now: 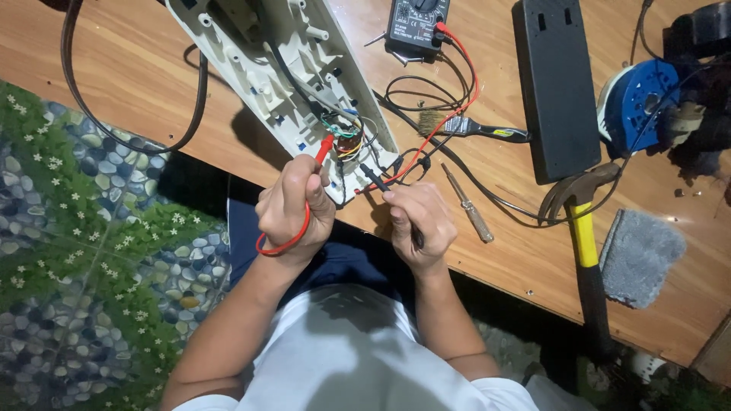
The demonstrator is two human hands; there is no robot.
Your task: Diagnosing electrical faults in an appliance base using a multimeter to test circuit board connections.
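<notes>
A: Where were your probes?

B: Your left hand (293,202) pinched the red probe (324,148), your right hand (417,221) the black probe (375,177), inside the open case (259,68) at twelve o'clock. You needed steady tips.

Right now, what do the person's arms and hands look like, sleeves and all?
Both arms are bare from the elbows down. Short white sleeves show at the bottom edge. The left hand and right hand wear no gloves; no rings or watch show.

A red probe (324,149) and a black probe (375,177) meet a cream casing (266,68) on a brown wooden table (129,68).
</notes>
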